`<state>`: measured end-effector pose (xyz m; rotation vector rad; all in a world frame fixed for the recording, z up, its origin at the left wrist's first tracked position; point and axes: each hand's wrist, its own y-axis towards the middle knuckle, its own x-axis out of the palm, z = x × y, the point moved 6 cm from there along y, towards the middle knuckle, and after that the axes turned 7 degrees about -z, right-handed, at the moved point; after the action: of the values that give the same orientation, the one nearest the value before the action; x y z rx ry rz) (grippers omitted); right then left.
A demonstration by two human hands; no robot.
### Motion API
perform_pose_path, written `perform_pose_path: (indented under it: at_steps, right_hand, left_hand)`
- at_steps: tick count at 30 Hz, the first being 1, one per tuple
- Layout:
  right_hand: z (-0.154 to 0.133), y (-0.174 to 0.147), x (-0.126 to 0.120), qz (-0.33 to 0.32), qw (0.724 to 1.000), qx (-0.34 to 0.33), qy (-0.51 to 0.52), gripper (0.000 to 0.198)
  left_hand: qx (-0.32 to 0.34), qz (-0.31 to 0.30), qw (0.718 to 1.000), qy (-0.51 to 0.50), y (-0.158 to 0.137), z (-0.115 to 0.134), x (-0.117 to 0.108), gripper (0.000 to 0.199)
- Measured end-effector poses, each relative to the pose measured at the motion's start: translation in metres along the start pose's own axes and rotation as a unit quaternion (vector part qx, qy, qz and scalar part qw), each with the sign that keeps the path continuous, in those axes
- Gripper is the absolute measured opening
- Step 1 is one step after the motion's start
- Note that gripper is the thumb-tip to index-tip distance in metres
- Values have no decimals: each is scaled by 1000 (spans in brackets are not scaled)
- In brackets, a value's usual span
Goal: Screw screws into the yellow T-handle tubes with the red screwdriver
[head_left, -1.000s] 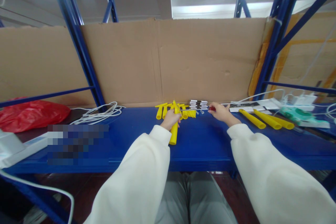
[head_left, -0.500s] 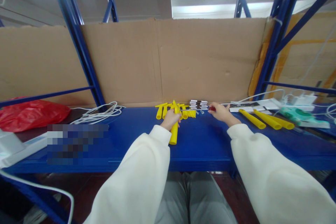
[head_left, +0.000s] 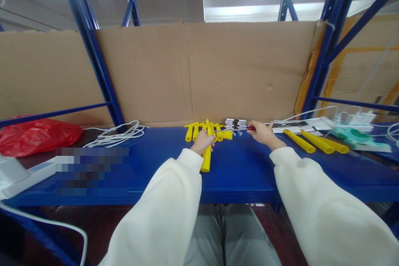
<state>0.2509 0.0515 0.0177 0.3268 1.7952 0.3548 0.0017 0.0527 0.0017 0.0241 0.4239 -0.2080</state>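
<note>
My left hand (head_left: 203,141) is wrapped around a yellow tapered plastic tube (head_left: 206,163), whose wide round end points toward me. In my right hand (head_left: 261,132) is a screwdriver (head_left: 252,128) with a dark red handle, gripped between the fingers. Its long thin shaft runs left to the side of the tube by my left fingers; I cannot tell whether the tip sits in a screw. Behind my left hand lie several more yellow tapered pieces (head_left: 188,134). Beside them is a stack of small white-and-dark pieces (head_left: 236,124), with tiny metal parts, likely screws (head_left: 238,133), in front.
Yellow tubes (head_left: 301,141) and a green-and-white packet (head_left: 358,137) lie on the right of the blue tabletop (head_left: 243,166). A coiled white cable (head_left: 120,134) and a red plastic bag (head_left: 40,135) are at left. A cardboard sheet (head_left: 243,70) stands along the back.
</note>
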Motion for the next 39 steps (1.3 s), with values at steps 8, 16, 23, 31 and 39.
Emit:
perform_pose_path:
  at_steps: [8, 16, 23, 31, 39]
  right_hand:
    - [-5, -1, -2, 17, 1000, -20, -14, 8]
    - [-6, 0, -3, 46, 995, -83, -38, 6]
    - [-7, -2, -3, 36, 993, -98, -46, 9]
    - [-12, -2, -3, -5, 991, -124, -44, 7]
    - [-13, 0, -1, 4, 984, -149, -95, 6]
  left_hand:
    - [4, 1, 1000, 13, 4, -2, -2, 21]
    - [1, 9, 1000, 7, 4, -3, -3, 26]
    - [-3, 11, 1000, 5, 4, -4, -3, 28]
    - [-3, 26, 1000, 5, 4, -5, -6, 27]
    - [-4, 22, 1000, 9, 5, -5, -5, 27]
